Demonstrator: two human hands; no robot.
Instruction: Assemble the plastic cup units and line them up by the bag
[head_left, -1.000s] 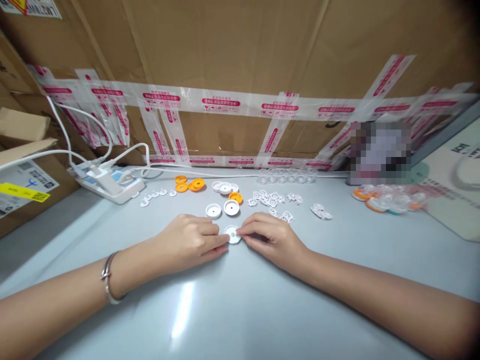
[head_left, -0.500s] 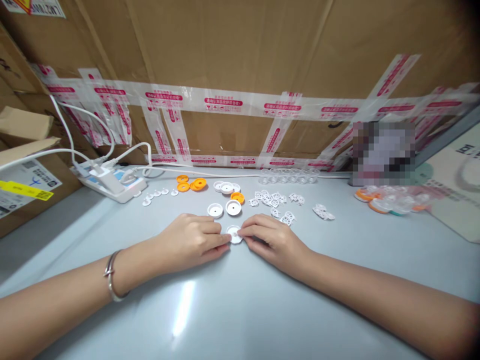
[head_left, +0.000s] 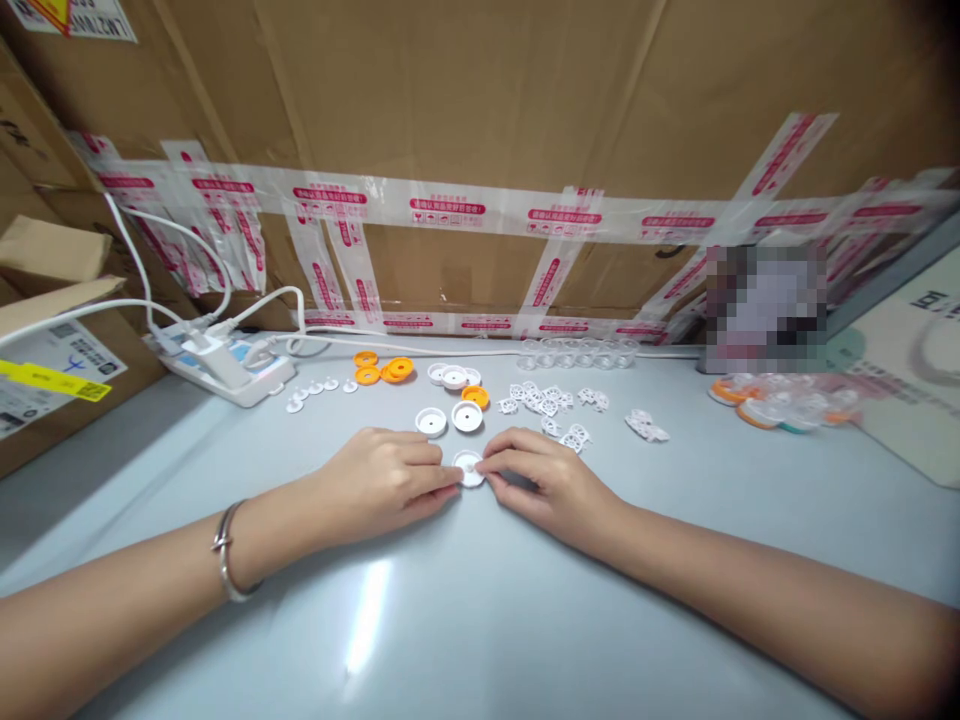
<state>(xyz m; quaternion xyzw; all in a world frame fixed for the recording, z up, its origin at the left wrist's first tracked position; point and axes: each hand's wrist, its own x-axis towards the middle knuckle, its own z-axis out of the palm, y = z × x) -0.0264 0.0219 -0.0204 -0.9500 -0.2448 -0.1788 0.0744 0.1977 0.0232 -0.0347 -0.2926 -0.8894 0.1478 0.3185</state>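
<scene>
Between my hands a round white plastic part (head_left: 469,462), like a shallow cup with a small piece at its middle, rests on the table. From the left, my left hand (head_left: 394,475) holds its rim with closed fingers. My right hand (head_left: 551,480) is closed too, its fingertips pinched at the part's right side and centre; whatever small piece lies in them is mostly hidden. Just beyond are two white round cups (head_left: 430,422) and an orange cup (head_left: 475,397). To the right lie several white lattice pieces (head_left: 536,398).
At the back left are orange rings (head_left: 367,375), small white stemmed discs (head_left: 330,384) and a power strip (head_left: 262,380) with cables. Clear cups (head_left: 577,352) line the back before a big taped carton (head_left: 465,120). Capped clear containers (head_left: 787,405) sit at right.
The view has shifted very slightly. Both hands stay in place on the white part, with no clear movement.
</scene>
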